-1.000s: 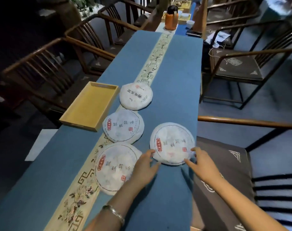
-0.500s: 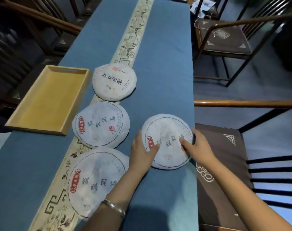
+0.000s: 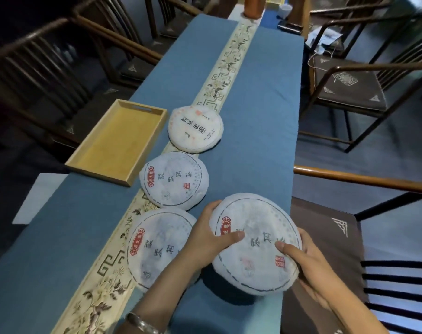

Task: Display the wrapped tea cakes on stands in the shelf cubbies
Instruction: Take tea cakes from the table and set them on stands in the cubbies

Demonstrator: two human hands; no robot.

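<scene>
Wrapped tea cakes: four in view, none yet on a stand or in a shelf cubby (neither shows here), so the task looks barely begun; three lie flat on the bench (image 3: 258,97) along its patterned centre strip, beside the wooden tray (image 3: 118,141) at the left edge. The fourth tea cake (image 3: 253,256) is at the near right edge, seemingly lifted, judging by its shadow. Left hand (image 3: 210,239) and right hand (image 3: 311,263) grip its opposite rims, thumbs curled over the top face.
</scene>
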